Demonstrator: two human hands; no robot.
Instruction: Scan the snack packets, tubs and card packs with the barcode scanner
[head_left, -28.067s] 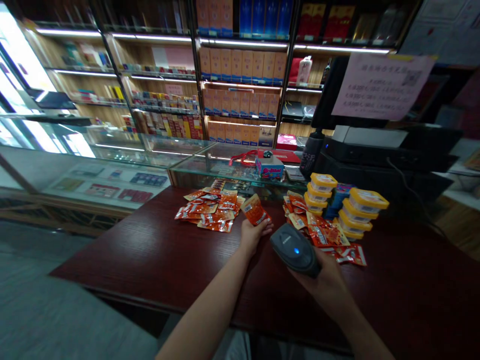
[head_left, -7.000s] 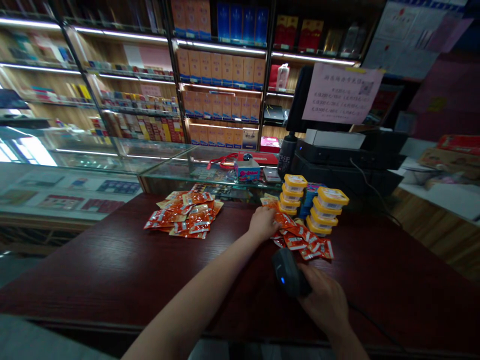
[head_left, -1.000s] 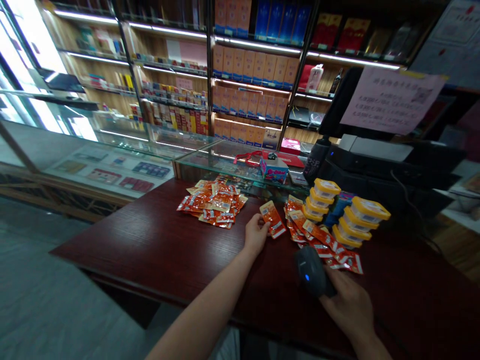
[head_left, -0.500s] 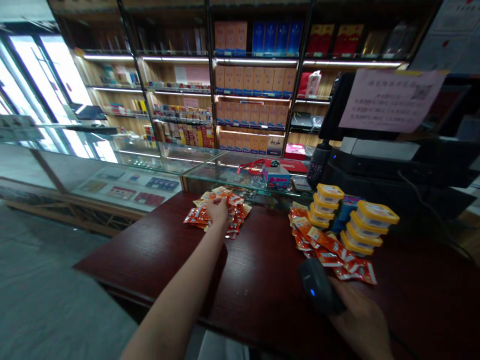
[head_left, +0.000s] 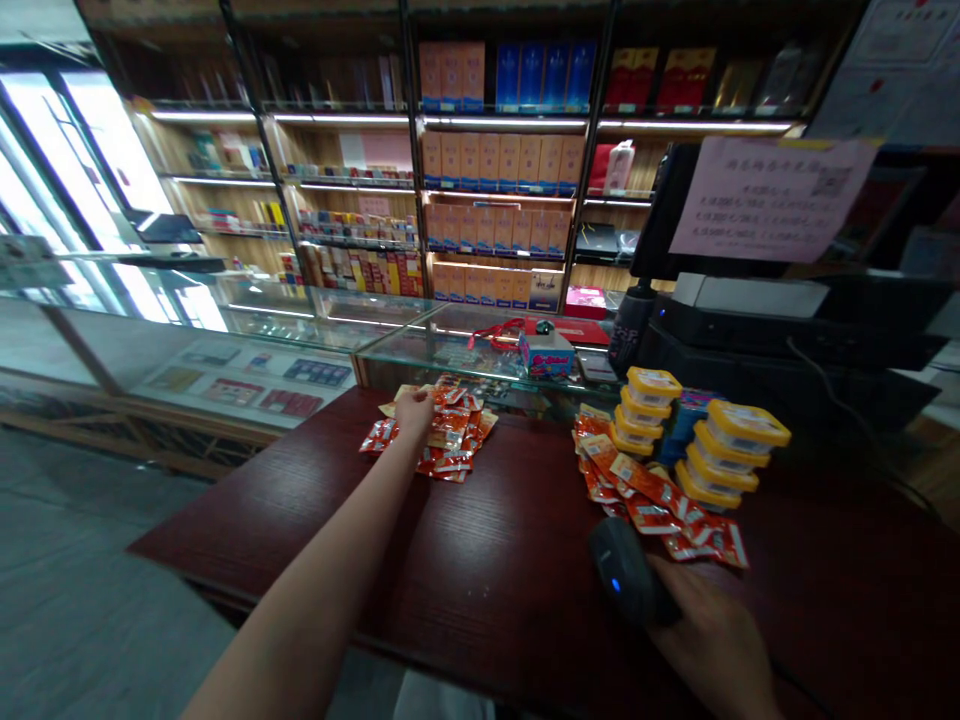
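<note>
"Dark grey plastic is showing nearest us; what is it?"

"It's a scanner [head_left: 628,572], rounded at the head, and a small blue light [head_left: 616,585] is glowing on top. The right hand [head_left: 709,622] is wrapping around its handle; the fingers are curling beneath, mostly out of sight."

"And just beyond?"

"Orange-red packets [head_left: 652,488] are lying in a loose, overlapping heap on the dark wooden table [head_left: 480,540]. They're shining like foil, and pale tan ends with barcodes are showing on a few."

"What's the left hand [head_left: 415,412] doing?"

"It's reaching onto the second heap [head_left: 450,438] of such packets, at the table's far left. Its fingers are bending downward, but I can't tell whether they're pinching one."

"Anything farther off?"

"Yellow-lidded tubs [head_left: 731,455] are standing in two stacks beside the first heap. Behind, a blue-and-pink box [head_left: 546,357] is sitting on the glass counter [head_left: 442,345], and tan-and-blue boxes [head_left: 499,160] are lining the lit shelves [head_left: 495,122]."
</note>
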